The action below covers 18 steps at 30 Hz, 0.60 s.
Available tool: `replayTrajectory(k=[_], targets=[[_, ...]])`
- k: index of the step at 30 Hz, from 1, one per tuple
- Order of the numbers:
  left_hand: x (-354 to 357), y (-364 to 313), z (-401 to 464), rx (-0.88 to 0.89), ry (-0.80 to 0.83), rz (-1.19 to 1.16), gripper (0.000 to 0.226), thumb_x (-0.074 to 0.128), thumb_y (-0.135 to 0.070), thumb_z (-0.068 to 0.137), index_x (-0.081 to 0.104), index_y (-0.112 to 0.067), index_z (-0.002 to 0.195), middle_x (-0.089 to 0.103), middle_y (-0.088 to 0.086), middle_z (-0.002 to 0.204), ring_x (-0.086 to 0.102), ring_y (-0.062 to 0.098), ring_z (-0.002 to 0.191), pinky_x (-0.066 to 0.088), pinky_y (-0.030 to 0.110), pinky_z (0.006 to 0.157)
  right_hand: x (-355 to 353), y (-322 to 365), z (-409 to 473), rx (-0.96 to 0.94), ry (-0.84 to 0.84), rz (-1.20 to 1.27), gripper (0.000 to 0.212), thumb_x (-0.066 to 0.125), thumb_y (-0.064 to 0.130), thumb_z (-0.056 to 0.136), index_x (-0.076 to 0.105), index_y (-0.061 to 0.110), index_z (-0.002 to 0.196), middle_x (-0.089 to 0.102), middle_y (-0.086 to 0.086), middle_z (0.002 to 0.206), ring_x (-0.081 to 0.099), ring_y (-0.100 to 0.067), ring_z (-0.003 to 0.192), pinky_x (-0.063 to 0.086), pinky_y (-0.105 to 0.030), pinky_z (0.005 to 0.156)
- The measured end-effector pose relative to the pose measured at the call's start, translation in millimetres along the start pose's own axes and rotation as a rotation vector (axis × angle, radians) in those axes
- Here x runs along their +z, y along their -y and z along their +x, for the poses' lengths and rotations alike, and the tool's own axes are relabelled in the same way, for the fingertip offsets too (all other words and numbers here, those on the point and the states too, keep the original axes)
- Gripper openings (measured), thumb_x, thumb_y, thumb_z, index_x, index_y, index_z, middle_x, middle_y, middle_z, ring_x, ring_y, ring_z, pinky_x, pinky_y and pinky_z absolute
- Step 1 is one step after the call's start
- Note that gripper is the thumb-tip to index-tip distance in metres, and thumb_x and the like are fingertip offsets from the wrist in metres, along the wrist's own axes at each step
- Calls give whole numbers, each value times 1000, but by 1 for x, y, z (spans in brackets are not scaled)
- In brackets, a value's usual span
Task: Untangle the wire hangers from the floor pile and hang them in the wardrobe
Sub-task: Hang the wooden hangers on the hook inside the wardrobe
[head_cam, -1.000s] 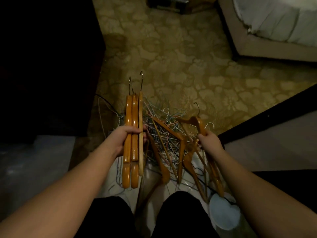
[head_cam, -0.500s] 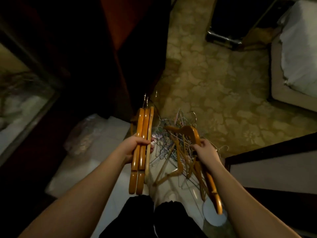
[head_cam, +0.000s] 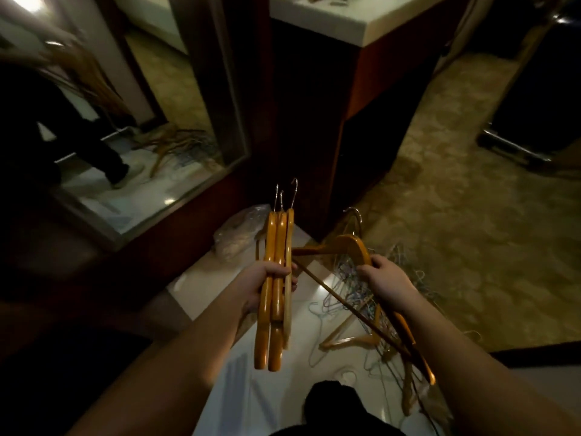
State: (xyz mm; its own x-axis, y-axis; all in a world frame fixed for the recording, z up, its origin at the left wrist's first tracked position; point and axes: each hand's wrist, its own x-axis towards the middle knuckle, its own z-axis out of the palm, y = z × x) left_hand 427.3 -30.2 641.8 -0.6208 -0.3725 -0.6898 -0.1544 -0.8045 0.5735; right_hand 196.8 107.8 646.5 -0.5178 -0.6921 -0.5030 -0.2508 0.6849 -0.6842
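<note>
My left hand (head_cam: 268, 286) grips a bundle of three wooden hangers (head_cam: 276, 243), held side by side with their metal hooks pointing away from me. My right hand (head_cam: 385, 280) holds another wooden hanger (head_cam: 347, 243) by its curved shoulder, lifted above the floor, its crossbar running down to the right. Beneath it a tangled pile of thin wire hangers (head_cam: 355, 297) lies on the pale floor, with one more wooden hanger (head_cam: 345, 339) among them.
A dark wood cabinet with a white top (head_cam: 345, 23) stands straight ahead. A mirror panel (head_cam: 125, 136) on the left reflects a person's legs and the pile. A crumpled plastic bag (head_cam: 234, 236) lies by the cabinet base. Patterned carpet (head_cam: 456, 231) spreads to the right.
The view has risen and swung left, bringing the cabinet and mirror into sight. My right hand has lifted its wooden hanger up out of the pile. My left hand keeps the bundle.
</note>
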Motion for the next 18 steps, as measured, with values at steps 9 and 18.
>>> replayTrajectory(k=[9, 18], targets=[[-108, 119, -165, -14, -84, -34, 41, 62, -3, 79, 57, 1, 119, 65, 17, 89, 67, 28, 79, 55, 39, 75, 109, 4, -129, -159, 113, -146, 15, 57, 31, 94, 63, 22, 105, 67, -3, 91, 62, -19, 83, 40, -27, 62], [-170, 206, -321, 150, -97, -108, 32, 65, -7, 82, 59, -2, 113, 66, 14, 88, 68, 26, 81, 57, 37, 72, 205, 28, -244, -331, 183, -227, 9, 59, 28, 93, 61, 23, 100, 63, 0, 90, 60, -13, 84, 37, -20, 60]])
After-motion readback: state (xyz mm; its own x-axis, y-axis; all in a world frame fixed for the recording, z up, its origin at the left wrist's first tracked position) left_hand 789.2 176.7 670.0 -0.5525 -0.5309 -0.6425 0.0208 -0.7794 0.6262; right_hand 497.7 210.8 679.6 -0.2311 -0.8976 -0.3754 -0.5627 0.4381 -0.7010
